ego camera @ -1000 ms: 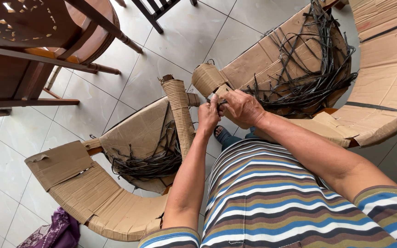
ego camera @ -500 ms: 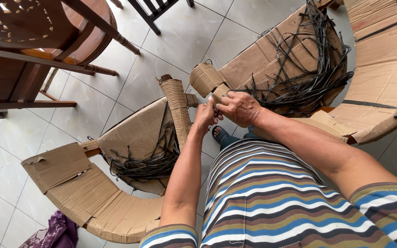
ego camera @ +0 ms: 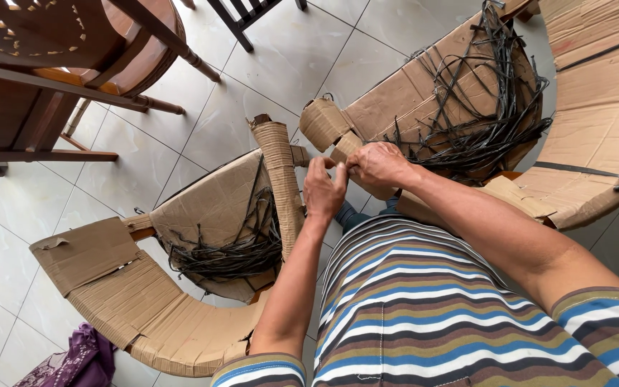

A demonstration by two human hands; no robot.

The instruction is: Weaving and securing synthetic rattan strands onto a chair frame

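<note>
While your two hands meet at the centre of the frame, little has shifted over the last second: your left hand point(ego camera: 324, 190) has crept a touch higher and closer to your right hand point(ego camera: 375, 166), and both remain pressed together at the same spot. That spot is the paper-wrapped chair leg point(ego camera: 345, 145) that pokes up between them, just below the wrapped foot point(ego camera: 322, 122) at upper centre. Your left fingers are curled and pinching something small at the leg, though what they pinch is too fine to tell. Your right hand is closed over the wrapping from the other side. The small closing-in suggests you are still working one point of the wrapping rather than moving on along the leg.

Around you, a second wrapped leg point(ego camera: 282, 179) stands upright just left of your left hand, rising from the cardboard-covered chair point(ego camera: 145, 308) at lower left, with a tangle of dark straps point(ego camera: 231, 251) lying in its hollow. Another cardboard-wrapped chair point(ego camera: 596, 107) fills the upper right, and more black straps point(ego camera: 481, 107) are heaped on it. A wooden chair point(ego camera: 73, 64) sits at upper left, and a purple cloth point(ego camera: 73, 362) lies on the tiled floor point(ego camera: 288, 50) at the bottom left corner. The upright leg crowds your left wrist, and your own forearms hide the work underneath.
</note>
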